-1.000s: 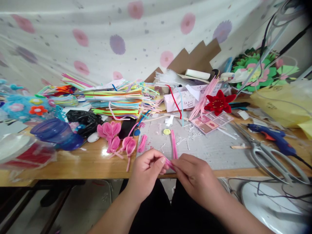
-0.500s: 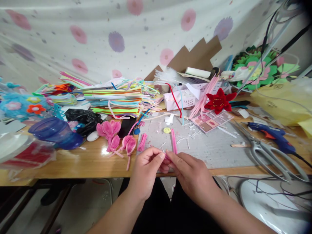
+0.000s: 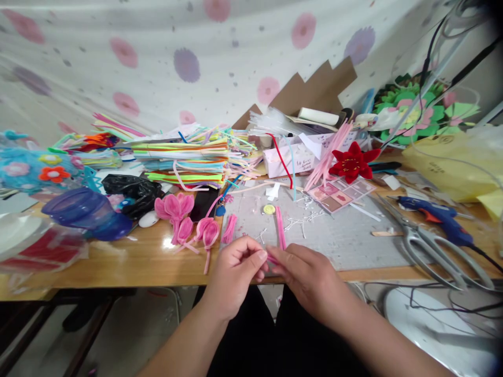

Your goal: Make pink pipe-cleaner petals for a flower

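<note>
My left fingers [image 3: 257, 258] and right fingers [image 3: 280, 254] meet, clamped on a pink fuzzy stem [image 3: 271, 259], mostly hidden between them, above the front edge of the table [image 3: 149, 268]. Just beyond my fingers: pink bundle [image 3: 280, 226], then yellow coil [image 3: 269, 209]. Left of them: pink petals [image 3: 176, 210]. Well to the right: scissors [image 3: 419, 241].

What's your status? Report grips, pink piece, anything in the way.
Left grip, right grip: both pinching pink piece. Pink piece mostly hidden between them. Nearest clutter: pink strips on grey mat, just beyond right grip.
</note>
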Action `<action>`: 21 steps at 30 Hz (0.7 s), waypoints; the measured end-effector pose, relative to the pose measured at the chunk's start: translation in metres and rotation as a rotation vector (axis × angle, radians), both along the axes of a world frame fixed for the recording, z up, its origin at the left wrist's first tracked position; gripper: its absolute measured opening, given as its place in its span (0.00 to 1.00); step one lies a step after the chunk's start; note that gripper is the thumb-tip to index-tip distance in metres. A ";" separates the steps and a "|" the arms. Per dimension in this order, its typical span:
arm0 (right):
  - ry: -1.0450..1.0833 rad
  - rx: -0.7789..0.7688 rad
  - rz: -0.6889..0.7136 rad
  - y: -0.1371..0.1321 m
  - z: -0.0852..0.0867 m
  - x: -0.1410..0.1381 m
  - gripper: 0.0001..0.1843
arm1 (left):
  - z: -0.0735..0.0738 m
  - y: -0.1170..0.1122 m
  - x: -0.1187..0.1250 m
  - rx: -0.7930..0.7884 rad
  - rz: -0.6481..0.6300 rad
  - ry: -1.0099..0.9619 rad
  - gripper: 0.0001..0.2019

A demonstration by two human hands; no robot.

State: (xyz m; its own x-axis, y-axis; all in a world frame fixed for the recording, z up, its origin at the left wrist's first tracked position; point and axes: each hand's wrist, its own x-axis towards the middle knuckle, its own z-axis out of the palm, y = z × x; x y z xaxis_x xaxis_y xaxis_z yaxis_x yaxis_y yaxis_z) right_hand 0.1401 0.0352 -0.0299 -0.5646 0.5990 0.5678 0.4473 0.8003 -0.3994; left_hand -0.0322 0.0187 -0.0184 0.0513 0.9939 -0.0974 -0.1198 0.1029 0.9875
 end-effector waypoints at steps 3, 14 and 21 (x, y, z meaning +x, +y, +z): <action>-0.085 0.127 -0.027 0.003 -0.004 0.001 0.18 | -0.002 -0.001 0.004 0.009 0.069 -0.044 0.09; -0.157 0.101 -0.073 0.004 0.000 0.004 0.15 | 0.005 -0.010 0.015 -0.031 0.165 -0.164 0.10; -0.216 0.087 -0.049 0.001 0.005 0.010 0.21 | 0.000 -0.016 0.009 -0.047 0.157 -0.101 0.11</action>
State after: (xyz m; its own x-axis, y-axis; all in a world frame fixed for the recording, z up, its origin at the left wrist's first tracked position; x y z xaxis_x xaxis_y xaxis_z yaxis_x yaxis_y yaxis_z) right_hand 0.1505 0.0360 -0.0253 -0.6503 0.5827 0.4875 0.5541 0.8027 -0.2204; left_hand -0.0230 0.0025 -0.0184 -0.0924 0.9850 -0.1458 -0.2360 0.1205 0.9643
